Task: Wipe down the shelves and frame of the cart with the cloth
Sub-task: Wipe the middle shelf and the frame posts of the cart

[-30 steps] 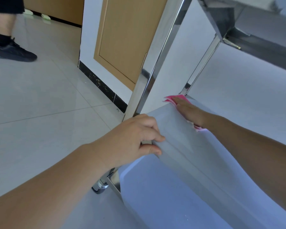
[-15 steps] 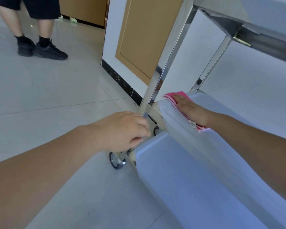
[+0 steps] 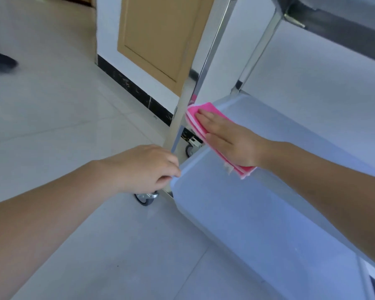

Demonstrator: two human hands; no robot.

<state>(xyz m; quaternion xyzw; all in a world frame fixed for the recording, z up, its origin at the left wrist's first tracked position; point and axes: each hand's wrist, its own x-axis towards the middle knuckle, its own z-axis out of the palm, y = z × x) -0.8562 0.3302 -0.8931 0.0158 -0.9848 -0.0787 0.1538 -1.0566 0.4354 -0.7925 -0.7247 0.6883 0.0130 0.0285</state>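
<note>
- Head view: right hand (image 3: pixel 227 140) lies flat, fingers straight, pressing the pink cloth (image 3: pixel 200 118) onto the middle shelf (image 3: pixel 290 131) at its near corner, likely to wipe right up to the upright post (image 3: pixel 189 89).
- Left hand (image 3: pixel 143 167) curls its grip around that post low down, just above the caster (image 3: pixel 145 199), probably to keep the wheeled cart from rolling.
- The cloth overhangs the shelf edge above the lower shelf (image 3: pixel 247 224).
- No brand, label or writing can be read.
</note>
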